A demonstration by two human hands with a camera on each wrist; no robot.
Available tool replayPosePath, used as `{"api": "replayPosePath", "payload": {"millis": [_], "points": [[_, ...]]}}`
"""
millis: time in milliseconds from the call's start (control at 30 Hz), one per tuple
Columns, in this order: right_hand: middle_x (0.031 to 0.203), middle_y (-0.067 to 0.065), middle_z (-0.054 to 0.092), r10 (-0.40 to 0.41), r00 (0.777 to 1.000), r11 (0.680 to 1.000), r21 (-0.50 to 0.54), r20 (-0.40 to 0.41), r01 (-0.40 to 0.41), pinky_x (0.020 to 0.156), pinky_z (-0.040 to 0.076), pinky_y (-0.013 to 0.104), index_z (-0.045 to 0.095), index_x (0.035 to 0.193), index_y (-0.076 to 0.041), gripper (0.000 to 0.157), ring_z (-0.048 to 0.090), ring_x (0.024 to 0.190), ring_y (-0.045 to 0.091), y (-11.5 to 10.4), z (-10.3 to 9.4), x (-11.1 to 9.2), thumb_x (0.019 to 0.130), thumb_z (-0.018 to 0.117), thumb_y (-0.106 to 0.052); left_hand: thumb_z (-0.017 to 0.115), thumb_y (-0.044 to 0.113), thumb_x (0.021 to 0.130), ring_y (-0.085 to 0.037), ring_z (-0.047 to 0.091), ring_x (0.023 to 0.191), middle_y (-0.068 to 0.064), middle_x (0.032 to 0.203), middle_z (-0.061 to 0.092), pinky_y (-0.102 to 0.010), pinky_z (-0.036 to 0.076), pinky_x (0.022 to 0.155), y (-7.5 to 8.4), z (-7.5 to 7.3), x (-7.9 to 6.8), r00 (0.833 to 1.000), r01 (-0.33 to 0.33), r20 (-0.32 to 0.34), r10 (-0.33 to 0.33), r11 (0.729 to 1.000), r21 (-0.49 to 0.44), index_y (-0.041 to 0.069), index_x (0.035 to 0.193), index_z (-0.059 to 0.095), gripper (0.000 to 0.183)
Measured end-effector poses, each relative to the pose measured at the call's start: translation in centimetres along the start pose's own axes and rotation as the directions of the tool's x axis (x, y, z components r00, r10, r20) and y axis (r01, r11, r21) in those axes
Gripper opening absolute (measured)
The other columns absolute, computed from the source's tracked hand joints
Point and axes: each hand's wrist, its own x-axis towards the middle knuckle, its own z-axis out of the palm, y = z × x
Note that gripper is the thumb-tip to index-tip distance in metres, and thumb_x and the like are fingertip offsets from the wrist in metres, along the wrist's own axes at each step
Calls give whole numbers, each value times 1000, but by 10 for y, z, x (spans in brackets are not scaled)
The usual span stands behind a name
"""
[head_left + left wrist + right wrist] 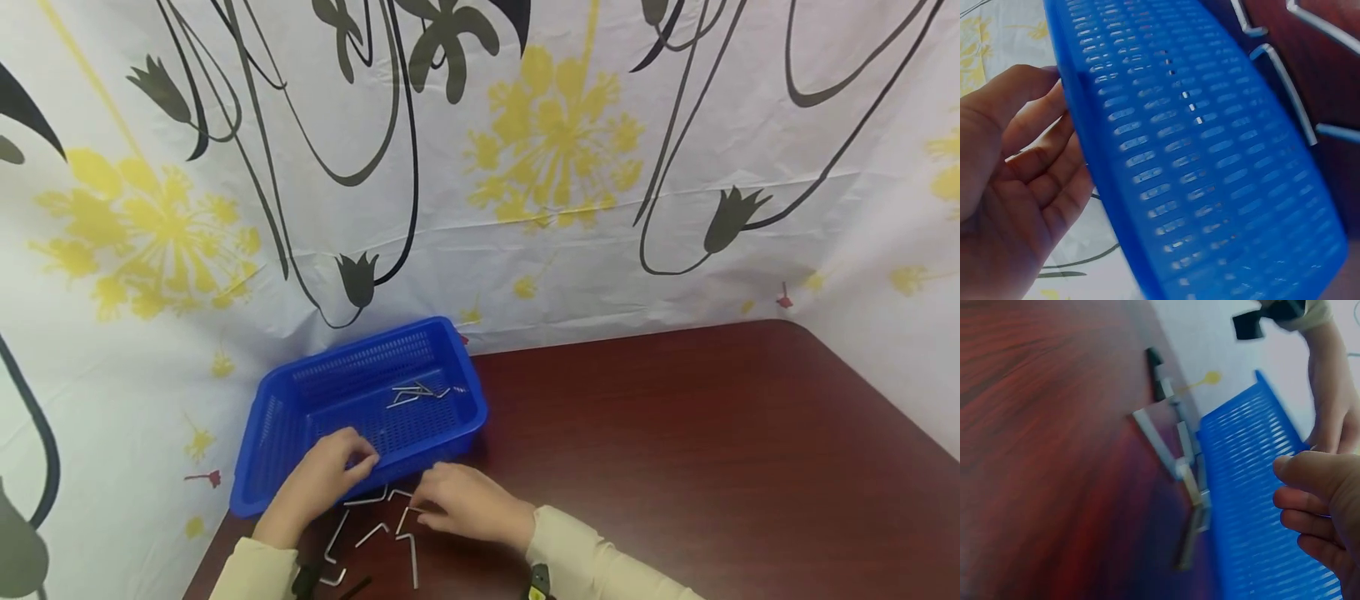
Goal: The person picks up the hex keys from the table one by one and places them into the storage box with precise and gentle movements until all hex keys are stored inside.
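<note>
My left hand (318, 475) reaches over the near rim of a blue plastic basket (375, 337), fingers loosely bent. In the left wrist view, its fingertips are right at the rim and partly hidden behind it. Just right of that, my right hand (476, 506) is low over the table, fingers bent, beside several L-shaped hex keys (413, 560). One key's end lies close by its fingertips. In the right wrist view, nothing shows between the thumb and fingers, which overlap the basket wall (1254, 487). More hex keys (408, 398) lie inside the basket, toward its right end.
The loose keys lie on a dark red-brown table (675, 450) in front of the basket. A dark bar (356, 588) is at the bottom edge of the head view. Patterned white cloth (465, 275) hangs behind and beside the table.
</note>
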Motion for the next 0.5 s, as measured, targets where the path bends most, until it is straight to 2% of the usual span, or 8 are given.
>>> {"api": "replayPosePath", "payload": {"millis": [167,300,400,500], "points": [[78,-12,59,74,997,997,0,35,-74,69,41,13,70,89,-18,12,51,74,1,7,21,-11,81,71,-27,66,11,86,-18,58,86,3,87,58,-39,48,76,2,8,-12,998,40,-55,-41,999,-20,11,91,69,6],[78,-12,58,106,994,994,-3,39,-106,68,41,14,71,88,-18,13,50,74,2,11,31,-17,80,72,-28,65,9,86,-21,56,90,1,90,58,-42,47,78,0,19,-19,988,32,-149,-34,999,-17,9,95,68,10],[79,-12,57,120,992,993,-15,35,-120,68,41,15,71,88,-19,13,50,74,2,12,37,-20,79,72,-28,66,6,85,-21,55,90,0,90,57,-42,47,77,-4,29,-22,968,-3,-250,-3,1000,-20,7,95,68,11],[77,-13,55,131,991,991,-44,26,-130,67,41,16,71,86,-20,12,49,72,2,13,41,-21,78,73,-29,68,2,82,-21,55,88,0,90,58,-41,47,74,-8,38,-25,932,-65,-359,53,998,-21,7,94,68,13]]}}
